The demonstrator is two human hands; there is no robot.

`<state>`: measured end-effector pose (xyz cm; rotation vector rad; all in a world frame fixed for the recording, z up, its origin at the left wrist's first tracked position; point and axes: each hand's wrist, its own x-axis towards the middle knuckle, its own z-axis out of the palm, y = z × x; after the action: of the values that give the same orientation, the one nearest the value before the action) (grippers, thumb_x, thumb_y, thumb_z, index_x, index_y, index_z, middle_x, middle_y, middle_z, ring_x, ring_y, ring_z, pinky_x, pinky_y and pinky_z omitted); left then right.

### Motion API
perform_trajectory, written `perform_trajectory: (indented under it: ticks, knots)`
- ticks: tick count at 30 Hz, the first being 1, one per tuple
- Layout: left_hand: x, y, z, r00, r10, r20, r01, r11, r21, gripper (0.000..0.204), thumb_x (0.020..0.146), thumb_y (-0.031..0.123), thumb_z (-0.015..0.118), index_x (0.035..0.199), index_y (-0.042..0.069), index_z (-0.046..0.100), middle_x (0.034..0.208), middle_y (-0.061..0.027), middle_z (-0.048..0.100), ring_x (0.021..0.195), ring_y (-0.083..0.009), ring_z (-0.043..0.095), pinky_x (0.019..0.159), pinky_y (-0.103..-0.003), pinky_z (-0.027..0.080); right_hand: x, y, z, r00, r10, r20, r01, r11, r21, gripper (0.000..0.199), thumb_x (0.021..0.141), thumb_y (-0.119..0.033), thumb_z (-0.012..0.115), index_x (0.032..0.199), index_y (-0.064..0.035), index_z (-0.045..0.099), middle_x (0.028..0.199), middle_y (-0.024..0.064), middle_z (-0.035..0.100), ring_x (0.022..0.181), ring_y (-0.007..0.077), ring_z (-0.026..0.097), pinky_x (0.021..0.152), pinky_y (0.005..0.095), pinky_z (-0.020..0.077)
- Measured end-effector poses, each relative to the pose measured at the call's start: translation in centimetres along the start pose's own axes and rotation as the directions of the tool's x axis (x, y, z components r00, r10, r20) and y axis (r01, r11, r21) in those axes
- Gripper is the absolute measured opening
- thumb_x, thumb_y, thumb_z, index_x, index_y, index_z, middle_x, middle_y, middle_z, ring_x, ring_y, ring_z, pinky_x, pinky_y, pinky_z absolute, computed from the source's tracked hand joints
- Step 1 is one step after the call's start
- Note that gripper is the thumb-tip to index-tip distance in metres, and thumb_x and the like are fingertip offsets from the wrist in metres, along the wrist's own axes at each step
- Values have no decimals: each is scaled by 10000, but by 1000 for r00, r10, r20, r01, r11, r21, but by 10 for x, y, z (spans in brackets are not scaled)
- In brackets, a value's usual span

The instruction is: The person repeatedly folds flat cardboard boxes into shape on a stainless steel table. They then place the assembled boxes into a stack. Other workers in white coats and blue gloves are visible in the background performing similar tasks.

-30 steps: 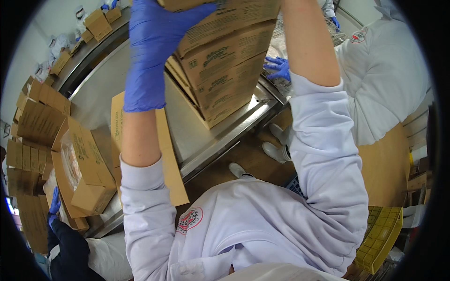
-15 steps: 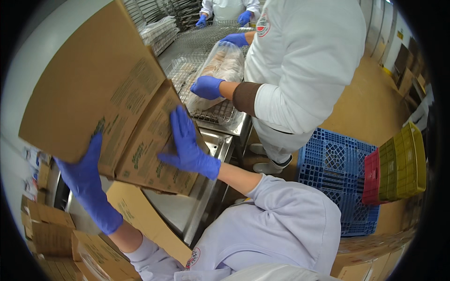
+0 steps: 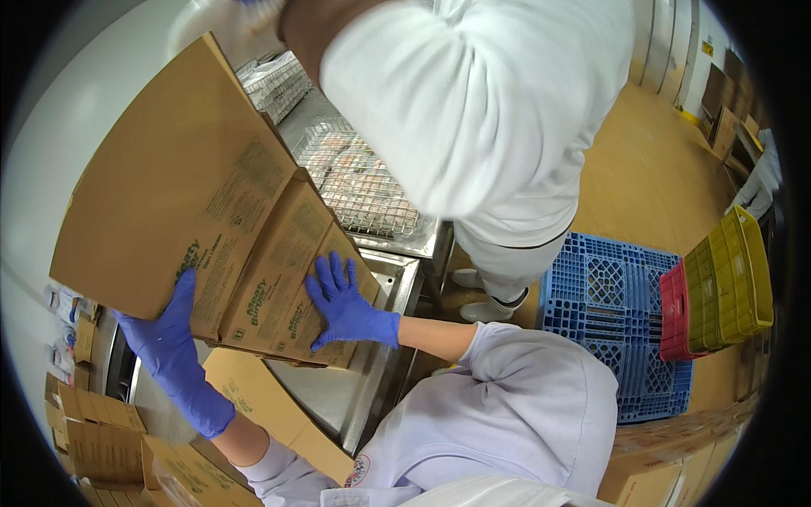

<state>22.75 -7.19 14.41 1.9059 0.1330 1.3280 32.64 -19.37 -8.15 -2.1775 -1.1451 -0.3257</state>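
Observation:
A brown cardboard box (image 3: 169,186) with green print stands tilted in front of me, its tall flap rising to the upper left. My left hand (image 3: 177,355), in a blue glove, grips its lower left edge; the thumb lies on the front face and the other fingers are hidden behind the board. Flat against the lower right panel rests my right hand (image 3: 351,308), also gloved, its fingers spread. Beneath the box is a steel table (image 3: 325,393), on which another flat piece of cardboard (image 3: 262,384) lies close to me.
A co-worker in white (image 3: 473,110) stands across on the right, one arm over a wire basket (image 3: 359,182) of packed goods. Right of them lies a blue pallet (image 3: 608,296) bearing red (image 3: 674,313) and yellow crates (image 3: 726,283). More cartons (image 3: 101,439) are at lower left.
My right hand has shifted down the panel and spread its fingers. The co-worker's arm has swung up and left, and the filled clear bag has left the wire basket. The box has dropped slightly.

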Motion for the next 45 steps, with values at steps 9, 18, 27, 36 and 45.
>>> perform_trajectory:
  ticks: [9,18,27,36,45]
  knots:
    - [3,-6,3,998,58,1,-58,998,-19,689,635,-19,762,1232,33,421,1123,-64,531,1018,-157,509,883,-283,423,-13,-5,49,995,61,-81,-59,998,19,1334,456,-702,670,1359,82,80,1358,401,-91,1238,577,-152,946,696,-35]
    - [4,-3,3,967,234,98,-248,955,161,1132,532,79,834,1385,-37,99,1327,-141,342,1215,-218,336,1029,-325,281,-9,-21,36,983,161,91,-156,986,-65,1335,446,-685,685,1331,129,107,1341,429,-70,1235,591,-125,947,695,-21]
    - [14,-24,7,937,348,-14,-330,900,286,1168,535,360,797,1373,-60,100,1388,-314,172,1281,-431,231,982,-471,272,-36,28,121,962,135,236,-148,988,38,1521,409,-655,750,1293,2,-298,1341,313,-282,1256,451,-257,995,575,-171]
    - [51,-82,1,912,409,-40,-397,901,178,1123,550,303,793,1388,0,110,1373,-291,216,1260,-401,279,953,-465,283,0,32,172,993,80,82,-83,996,39,1455,472,-630,750,1273,-96,-341,1345,221,-270,1270,377,-203,1019,544,-108]
    - [116,-230,-59,937,315,-151,-188,819,543,1133,598,451,781,1357,-80,128,1391,-306,169,1299,-411,203,1045,-413,256,198,-11,258,997,3,-76,-2,1000,17,1470,433,-583,797,1326,2,-212,1308,394,-255,1206,576,-228,887,734,-49]
